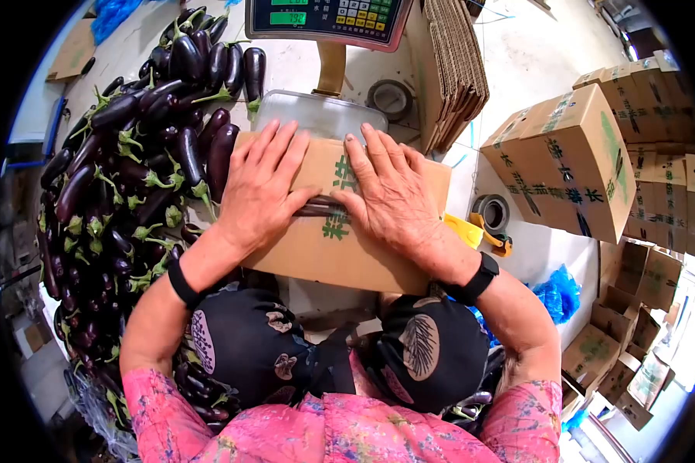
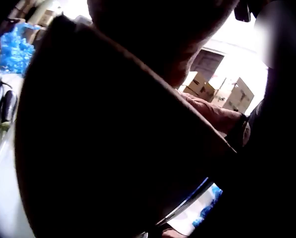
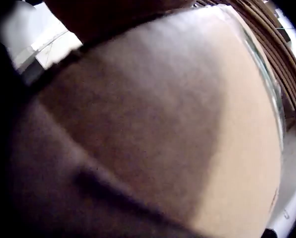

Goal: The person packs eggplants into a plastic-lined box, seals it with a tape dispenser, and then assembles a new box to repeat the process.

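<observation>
Resting flat on the carton: both sides covered, nothing clasped

Left grip: released, fingers straight and pointing away from the body, lying on the carton's left half. Right grip: likewise released, fingers extended over the right half. The thumbs point towards each other at a dark gap between the flaps; what lies inside is too little exposed to tell.

Position of carton: directly beneath both hands, in front of the person, with the scale platform showing just past its far edge. Its long axis runs left to right across the body, the right end angled slightly towards the person. The governing relation, in this report's judgement, is that the gap runs the same way, between the two thumbs, with neither hand clearly nearer.

Surroundings: a yellow tape dispenser lies to the right, near the right wrist and well apart from the left. A heap of eggplants stands to the left, near the carton's left end. Left wrist view: largely in shadow, finger detail not verifiable.
</observation>
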`<state>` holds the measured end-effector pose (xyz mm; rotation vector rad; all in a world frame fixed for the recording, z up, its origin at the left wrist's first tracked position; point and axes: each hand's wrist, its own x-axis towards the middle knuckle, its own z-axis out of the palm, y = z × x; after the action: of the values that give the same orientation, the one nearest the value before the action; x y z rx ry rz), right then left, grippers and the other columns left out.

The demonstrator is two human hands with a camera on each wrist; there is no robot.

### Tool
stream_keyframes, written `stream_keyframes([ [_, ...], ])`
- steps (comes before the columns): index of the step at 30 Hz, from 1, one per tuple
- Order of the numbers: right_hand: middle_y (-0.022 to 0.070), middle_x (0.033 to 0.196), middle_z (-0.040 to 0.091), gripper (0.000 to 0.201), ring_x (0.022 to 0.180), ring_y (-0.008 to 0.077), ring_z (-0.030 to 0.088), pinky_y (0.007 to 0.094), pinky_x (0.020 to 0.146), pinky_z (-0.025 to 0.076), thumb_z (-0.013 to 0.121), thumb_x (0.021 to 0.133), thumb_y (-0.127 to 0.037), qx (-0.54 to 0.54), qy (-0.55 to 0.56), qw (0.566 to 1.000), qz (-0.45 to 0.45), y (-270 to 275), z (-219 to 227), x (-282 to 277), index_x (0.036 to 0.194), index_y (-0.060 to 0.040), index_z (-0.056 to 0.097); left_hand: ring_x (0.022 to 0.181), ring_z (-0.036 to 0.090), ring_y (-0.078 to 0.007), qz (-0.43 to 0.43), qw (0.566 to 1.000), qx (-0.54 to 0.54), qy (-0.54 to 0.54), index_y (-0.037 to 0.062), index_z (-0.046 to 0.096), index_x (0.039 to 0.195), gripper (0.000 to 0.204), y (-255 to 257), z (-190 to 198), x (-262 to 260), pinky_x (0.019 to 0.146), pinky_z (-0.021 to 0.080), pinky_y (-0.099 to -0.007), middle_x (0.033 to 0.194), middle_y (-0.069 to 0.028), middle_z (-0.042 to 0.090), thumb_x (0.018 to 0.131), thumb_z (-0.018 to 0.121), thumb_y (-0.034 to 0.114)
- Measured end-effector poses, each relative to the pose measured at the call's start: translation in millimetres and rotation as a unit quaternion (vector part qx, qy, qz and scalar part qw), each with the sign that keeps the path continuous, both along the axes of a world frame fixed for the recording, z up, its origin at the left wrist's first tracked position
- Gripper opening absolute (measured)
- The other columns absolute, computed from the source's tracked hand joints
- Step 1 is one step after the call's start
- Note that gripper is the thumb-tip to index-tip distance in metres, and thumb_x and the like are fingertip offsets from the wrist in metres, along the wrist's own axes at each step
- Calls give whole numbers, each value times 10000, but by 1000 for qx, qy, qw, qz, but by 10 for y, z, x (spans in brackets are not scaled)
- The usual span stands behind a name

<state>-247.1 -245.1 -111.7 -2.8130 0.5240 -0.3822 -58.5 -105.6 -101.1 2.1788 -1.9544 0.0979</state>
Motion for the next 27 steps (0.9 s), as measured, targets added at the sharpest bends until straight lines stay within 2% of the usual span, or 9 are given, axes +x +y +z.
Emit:
stream_keyframes([
  [10,256,1551,321,742,1412,411,333,509,1131,267,517,933,-602,-32,21,999,-29,-233,68,-639,1492,-122,436,1424,358,-342,-9,999,40,-13,100,455,1469,629,-5,15,161,1145,265,-487,1525,-129,422,890,611,290],
  [13,281,1594,205,788,1458,438,250,518,1178,213,450,990,-572,157,-41,981,-109,-283,-249,-1039,1567,-72,257,1484,274,-348,24,991,2,133,64,402,1505,668,154,-134,431,1205,187,-473,1576,-154,355,866,573,154],
  [16,245,1639,98,866,1514,373,137,421,1219,136,450,1008,-526,514,-225,819,-121,-121,-583,-936,1589,-18,57,1490,258,-263,110,775,-129,609,16,283,1544,603,204,-549,605,1220,193,-394,1597,-140,305,1029,376,318],
  [19,214,1647,93,875,1519,320,121,383,1219,115,400,1026,-550,577,-256,757,-170,-10,-552,-904,1589,-14,-1,1487,253,-239,64,526,-89,844,18,256,1554,688,231,-739,693,1218,207,-388,1606,-131,273,1081,237,518],
  [20,188,1647,119,856,1512,284,141,371,1217,143,334,1037,-592,584,-272,747,-165,5,-657,-902,1591,-17,27,1474,279,-242,81,527,-107,839,15,276,1545,707,231,-707,617,1217,216,-396,1608,-123,275,1075,219,540],
  [21,163,1648,121,832,1508,270,154,367,1219,151,304,1043,-589,664,-282,671,-171,-39,-624,-876,1595,-37,16,1468,292,-243,99,445,-112,883,14,292,1535,720,238,-780,634,1216,222,-399,1621,-117,256,1069,218,557],
  [23,113,1651,125,786,1500,241,179,360,1225,167,242,1056,-585,797,-298,495,-176,-126,-521,-767,1601,-77,-6,1450,309,-247,118,403,-117,900,22,305,1529,717,288,-789,577,1207,233,-401,1606,-122,273,1062,234,561],
  [24,117,1626,205,764,1480,228,236,363,1210,220,234,1054,-593,756,-288,550,-205,-120,-911,-754,1603,-87,75,1441,318,-249,123,397,-120,902,26,311,1525,715,301,-794,543,1203,239,-401,1599,-125,281,1058,242,564],
  [27,87,1462,459,674,1313,197,451,351,1114,375,338,1061,-551,785,-318,472,-244,-147,-1646,-692,1561,-105,269,1414,344,-255,141,389,-114,903,38,329,1515,711,337,-809,453,1191,255,-403,1578,-133,306,1047,267,570],
])
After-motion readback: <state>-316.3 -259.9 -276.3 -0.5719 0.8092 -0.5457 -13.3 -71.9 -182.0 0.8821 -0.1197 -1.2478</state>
